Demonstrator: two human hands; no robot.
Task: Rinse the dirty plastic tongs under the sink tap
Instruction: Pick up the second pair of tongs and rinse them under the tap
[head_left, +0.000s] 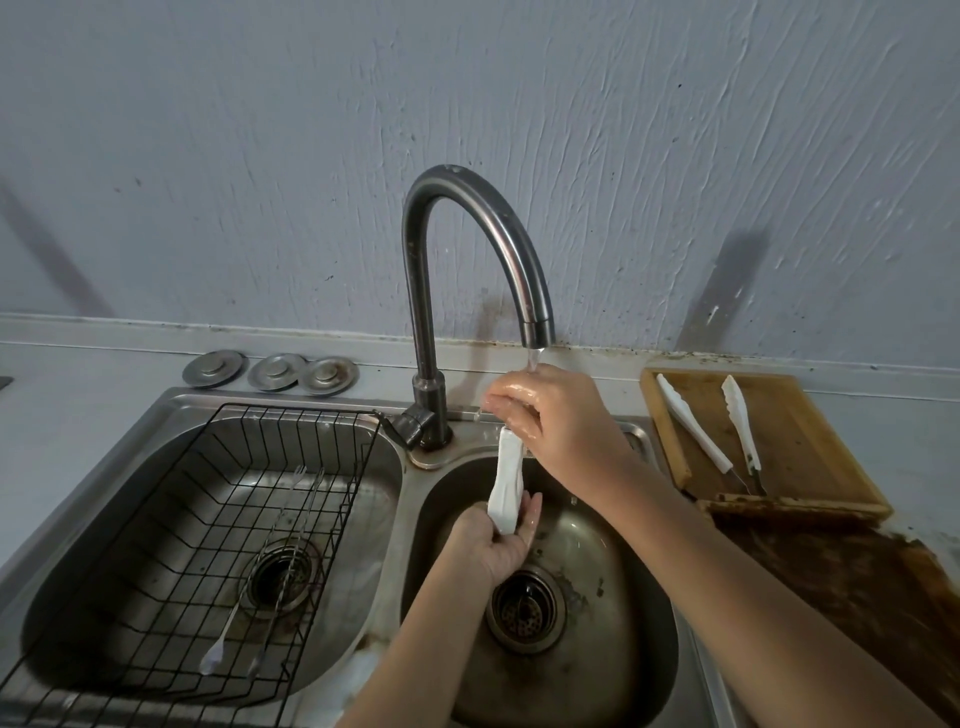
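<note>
Water from the tap (535, 332) hits the right hand (545, 410), gripping the white tongs (506, 486) at the top; left hand (493, 540) clasps their lower end above the right basin (597, 597).

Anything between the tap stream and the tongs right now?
Yes: the right hand. The stream from the tap lands on the back of that hand, which grips the upper end of the tongs. The left hand holds the lower end, over the right basin.
</note>
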